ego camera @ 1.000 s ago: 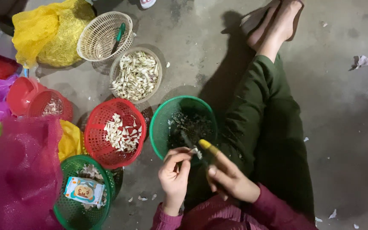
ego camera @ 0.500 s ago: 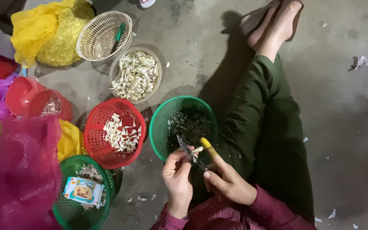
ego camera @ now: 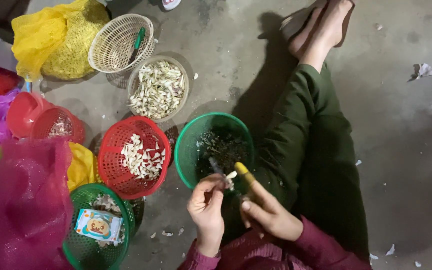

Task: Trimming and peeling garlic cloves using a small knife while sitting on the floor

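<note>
Two hands are working over my round green plastic mesh basket (ego camera: 188, 150): left hand (ego camera: 207, 207) is pinching a pale garlic clove (ego camera: 230, 176), right hand (ego camera: 268, 212) is gripping a yellow-handled knife (ego camera: 242, 175).

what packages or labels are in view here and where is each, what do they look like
Small carton: lies flat in the green basket at lower left, on pale scraps; a rectangle, white and light blue, with a round orange cartoon picture on its face.
No other package, sign or screen shows.

Baskets (ego camera: 135, 156) on concrete floor (ego camera: 401, 135)
</note>
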